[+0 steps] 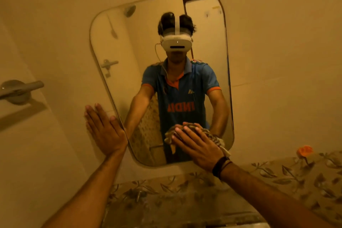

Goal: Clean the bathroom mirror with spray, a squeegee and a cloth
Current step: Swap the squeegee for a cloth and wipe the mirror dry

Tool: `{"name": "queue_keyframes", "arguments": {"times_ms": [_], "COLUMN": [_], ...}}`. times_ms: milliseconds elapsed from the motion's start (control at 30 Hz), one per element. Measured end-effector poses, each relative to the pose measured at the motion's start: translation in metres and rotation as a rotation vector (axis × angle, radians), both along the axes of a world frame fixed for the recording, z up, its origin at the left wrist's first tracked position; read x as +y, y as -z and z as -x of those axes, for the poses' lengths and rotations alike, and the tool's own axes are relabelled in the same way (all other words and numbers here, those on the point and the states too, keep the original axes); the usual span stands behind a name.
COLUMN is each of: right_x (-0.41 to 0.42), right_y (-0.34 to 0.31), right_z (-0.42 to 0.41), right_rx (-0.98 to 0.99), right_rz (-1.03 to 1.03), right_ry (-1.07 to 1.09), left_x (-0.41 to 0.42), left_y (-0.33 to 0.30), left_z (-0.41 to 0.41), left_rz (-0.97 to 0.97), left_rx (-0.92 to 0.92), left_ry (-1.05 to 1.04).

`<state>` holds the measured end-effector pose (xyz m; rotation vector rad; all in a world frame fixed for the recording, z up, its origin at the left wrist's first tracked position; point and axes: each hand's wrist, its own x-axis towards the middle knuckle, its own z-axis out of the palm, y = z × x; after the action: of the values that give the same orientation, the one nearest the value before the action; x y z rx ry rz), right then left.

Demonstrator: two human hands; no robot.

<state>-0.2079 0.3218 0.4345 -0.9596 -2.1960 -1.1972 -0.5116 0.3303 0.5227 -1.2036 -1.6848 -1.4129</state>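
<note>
A rounded rectangular mirror [129, 57] hangs on the tiled wall and reflects a person in a blue shirt. My right hand [196, 146] presses a patterned brown cloth [220, 141] flat against the lower part of the glass. The cloth sticks out around my fingers and is mostly hidden under my palm. My left hand [103, 129] lies flat on the wall, fingers together, just left of the mirror's lower left edge, holding nothing. No spray bottle or squeegee is in view.
A grey metal handle [18, 90] juts from the wall at the far left. Below the mirror runs a band of leaf-patterned tiles [277, 176]. A small orange object [305, 151] sits on the wall at the right.
</note>
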Motion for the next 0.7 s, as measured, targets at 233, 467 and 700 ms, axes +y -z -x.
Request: {"name": "queue_keyframes", "arguments": {"times_ms": [233, 467, 700], "right_x": [0.005, 0.008, 0.001], "right_y": [-0.153, -0.178, -0.043], "right_z": [-0.014, 0.004, 0.034], "right_rx": [0.502, 0.449, -0.069], "right_rz": [-0.060, -0.117, -0.058], "right_ry": [0.019, -0.033, -0.035], "left_x": [0.000, 0.003, 0.006], "left_y": [-0.005, -0.021, -0.091], "left_z": [-0.001, 0.004, 0.002], "left_rz": [-0.005, 0.009, -0.077], "left_rx": [0.013, 0.059, 0.162], "left_ry": [0.007, 0.052, 0.126]}}
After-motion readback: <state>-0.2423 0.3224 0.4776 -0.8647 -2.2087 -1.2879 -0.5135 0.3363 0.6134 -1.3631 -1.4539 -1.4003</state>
